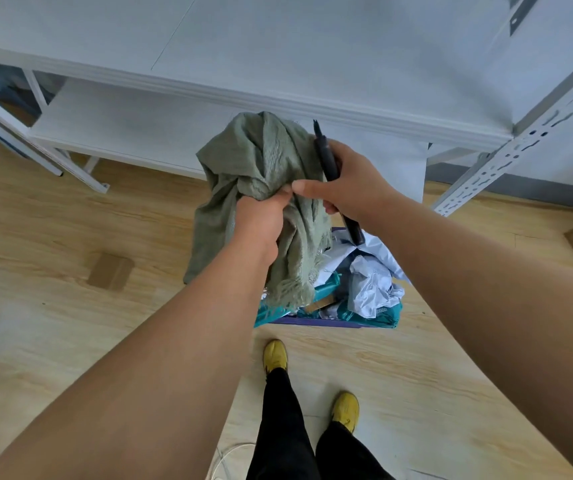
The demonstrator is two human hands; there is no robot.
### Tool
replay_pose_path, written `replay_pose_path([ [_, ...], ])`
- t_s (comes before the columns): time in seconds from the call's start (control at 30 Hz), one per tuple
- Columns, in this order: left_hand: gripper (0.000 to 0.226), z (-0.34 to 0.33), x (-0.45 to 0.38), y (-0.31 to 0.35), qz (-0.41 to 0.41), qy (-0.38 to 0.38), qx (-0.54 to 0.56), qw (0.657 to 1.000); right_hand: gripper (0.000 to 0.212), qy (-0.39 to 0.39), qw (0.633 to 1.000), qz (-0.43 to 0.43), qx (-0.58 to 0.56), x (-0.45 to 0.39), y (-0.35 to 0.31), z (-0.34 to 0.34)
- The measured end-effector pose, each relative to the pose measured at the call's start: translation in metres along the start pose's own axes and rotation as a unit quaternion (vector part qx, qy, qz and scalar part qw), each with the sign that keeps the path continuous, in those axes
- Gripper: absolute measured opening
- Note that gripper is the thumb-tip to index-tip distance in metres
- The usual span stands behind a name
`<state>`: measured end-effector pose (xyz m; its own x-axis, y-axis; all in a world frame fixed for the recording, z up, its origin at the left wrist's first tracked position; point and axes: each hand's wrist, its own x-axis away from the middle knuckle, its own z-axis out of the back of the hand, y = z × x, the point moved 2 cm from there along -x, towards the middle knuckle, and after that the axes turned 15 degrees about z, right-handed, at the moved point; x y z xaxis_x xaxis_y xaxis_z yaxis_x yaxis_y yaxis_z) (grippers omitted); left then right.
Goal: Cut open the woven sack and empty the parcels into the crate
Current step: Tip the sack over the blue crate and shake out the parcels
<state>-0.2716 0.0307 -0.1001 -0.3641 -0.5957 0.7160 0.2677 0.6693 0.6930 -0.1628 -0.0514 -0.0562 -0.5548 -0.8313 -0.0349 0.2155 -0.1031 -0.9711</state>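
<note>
Overhead, a white shelving unit [278,98] stood on the wooden floor [53,220], just behind a purple crate [316,322] heaped with pale and teal parcels [371,289]. The limp green woven sack [261,188] hung over the crate, its frayed end touching the parcels. Both bare arms reached forward. The left hand [261,223] had its grip closed on bunched sack fabric; the right hand [351,188] clasped a black cutter [328,161], thumb touching the sack. Yellow shoes [275,355] stood nearby
</note>
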Motion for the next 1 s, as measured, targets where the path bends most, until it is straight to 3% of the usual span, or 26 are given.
replay_pose_path([
  [0.13, 0.033, -0.006, 0.003, 0.011, -0.03, 0.003, -0.002, 1.0, 0.067, 0.015, 1.0, 0.018, -0.017, -0.006, -0.006, -0.002],
  [0.43, 0.031, -0.017, 0.004, 0.031, -0.088, -0.032, 0.078, 0.993, 0.049, 0.096, 0.993, 0.067, 0.007, -0.027, -0.02, -0.001],
  [0.57, 0.03, -0.019, 0.002, 0.033, -0.076, -0.044, 0.045, 0.995, 0.037, 0.094, 0.994, 0.05, 0.024, -0.032, -0.017, -0.001],
  [0.9, 0.045, -0.027, -0.002, 0.053, -0.1, -0.073, 0.04, 0.992, 0.034, 0.158, 0.982, 0.091, 0.047, -0.047, -0.026, 0.011],
  [1.0, 0.042, -0.022, -0.003, 0.043, -0.087, -0.084, -0.003, 0.993, 0.032, 0.122, 0.987, 0.069, 0.081, -0.041, -0.018, 0.011],
])
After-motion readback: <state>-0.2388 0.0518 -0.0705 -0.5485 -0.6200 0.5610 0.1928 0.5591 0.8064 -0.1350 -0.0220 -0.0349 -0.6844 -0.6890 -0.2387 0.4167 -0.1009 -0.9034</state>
